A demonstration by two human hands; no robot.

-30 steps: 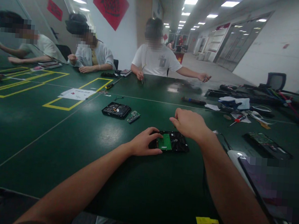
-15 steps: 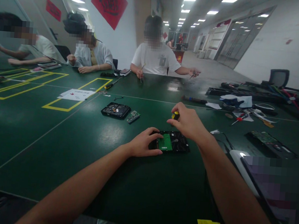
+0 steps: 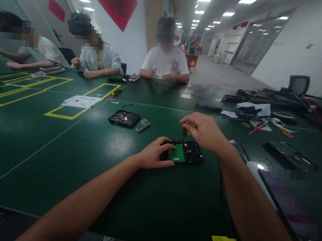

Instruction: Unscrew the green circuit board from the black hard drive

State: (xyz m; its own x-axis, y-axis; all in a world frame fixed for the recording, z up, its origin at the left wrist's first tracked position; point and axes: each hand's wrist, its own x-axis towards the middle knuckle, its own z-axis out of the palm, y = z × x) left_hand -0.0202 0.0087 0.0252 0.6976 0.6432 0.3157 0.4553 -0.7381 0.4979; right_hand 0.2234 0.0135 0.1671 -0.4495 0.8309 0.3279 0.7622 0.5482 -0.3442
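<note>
A black hard drive [image 3: 188, 154] with a green circuit board lies flat on the green table [image 3: 91, 159] in front of me. My left hand [image 3: 154, 153] grips its left edge, fingers curled over it. Just above the drive's far edge, my right hand [image 3: 203, 131] is closed in a pinch on a small yellow-and-black screwdriver [image 3: 186, 129] held upright, tip pointing down at the drive.
Another opened drive [image 3: 124, 118] and a loose green board [image 3: 143, 125] lie further left. Tools, cables and cloths [image 3: 258, 113] crowd the right side, with a board tray [image 3: 289, 154]. Three people sit along the far edge. A yellow tag [image 3: 223, 240] lies near me.
My right hand has turned the screwdriver and lowered its tip toward the drive. The left hand stays on the drive. The person opposite has pulled both arms in.
</note>
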